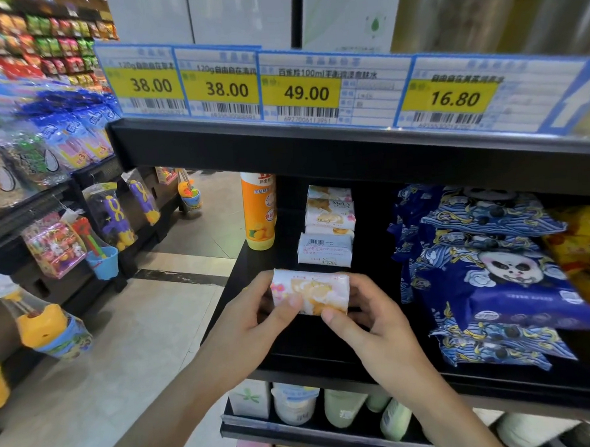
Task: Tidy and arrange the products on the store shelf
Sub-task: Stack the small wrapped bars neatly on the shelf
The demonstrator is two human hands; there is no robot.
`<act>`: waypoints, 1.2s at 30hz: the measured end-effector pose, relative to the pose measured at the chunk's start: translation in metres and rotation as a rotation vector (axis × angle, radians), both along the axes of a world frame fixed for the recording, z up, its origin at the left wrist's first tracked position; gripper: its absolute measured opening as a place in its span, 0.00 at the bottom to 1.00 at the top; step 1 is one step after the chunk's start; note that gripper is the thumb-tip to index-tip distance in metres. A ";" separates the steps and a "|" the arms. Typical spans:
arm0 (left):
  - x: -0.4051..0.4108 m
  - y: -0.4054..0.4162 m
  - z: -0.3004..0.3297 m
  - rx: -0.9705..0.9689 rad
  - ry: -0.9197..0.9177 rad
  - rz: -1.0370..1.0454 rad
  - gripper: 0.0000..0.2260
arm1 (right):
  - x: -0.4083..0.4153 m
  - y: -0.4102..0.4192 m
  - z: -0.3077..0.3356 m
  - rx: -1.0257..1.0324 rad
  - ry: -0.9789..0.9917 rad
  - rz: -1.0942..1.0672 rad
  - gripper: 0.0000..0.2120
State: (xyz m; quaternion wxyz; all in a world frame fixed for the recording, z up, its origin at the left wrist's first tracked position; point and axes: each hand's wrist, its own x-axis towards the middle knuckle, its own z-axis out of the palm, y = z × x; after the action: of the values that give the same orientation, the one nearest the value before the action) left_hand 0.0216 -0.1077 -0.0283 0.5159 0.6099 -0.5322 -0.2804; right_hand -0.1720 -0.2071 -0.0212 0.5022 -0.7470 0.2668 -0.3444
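A small white packet with an orange and pink print (316, 289) is held over the front of the black shelf (293, 346). My left hand (254, 314) pinches its left end and my right hand (363, 317) pinches its right end, thumbs on the near face. Behind it, a stack of similar white packets (328, 226) rests deeper on the same shelf. An orange bottle (259, 213) stands upright at the shelf's left edge.
Blue panda-print bags (484, 268) lie piled on the right of the shelf, with yellow bags (585, 252) beyond them. Price tags (307, 89) line the shelf above. White and green bottles (330, 406) fill the shelf below. Hanging toys (82, 241) flank the aisle on the left.
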 end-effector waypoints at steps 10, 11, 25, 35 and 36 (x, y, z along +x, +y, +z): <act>0.002 0.000 -0.006 -0.076 -0.028 0.029 0.39 | 0.004 -0.002 -0.004 -0.004 0.014 -0.010 0.17; 0.002 0.000 -0.008 -0.098 -0.051 0.041 0.41 | 0.005 -0.002 -0.004 -0.001 0.013 -0.014 0.18; 0.031 0.004 0.008 0.047 -0.758 0.202 0.32 | 0.024 -0.015 0.006 -0.109 0.054 -0.306 0.10; 0.054 -0.003 0.015 0.232 -0.636 0.092 0.26 | 0.069 -0.062 0.009 -0.469 0.753 -0.377 0.28; 0.053 -0.003 0.013 0.218 -0.625 0.103 0.26 | 0.071 -0.063 0.007 -0.485 0.748 -0.402 0.27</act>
State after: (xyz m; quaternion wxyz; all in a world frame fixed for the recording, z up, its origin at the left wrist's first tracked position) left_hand 0.0749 -0.1105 -0.0152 0.2729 0.7439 -0.6003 -0.1085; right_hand -0.1011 -0.2700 -0.0142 0.1068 -0.8487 0.4799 -0.1950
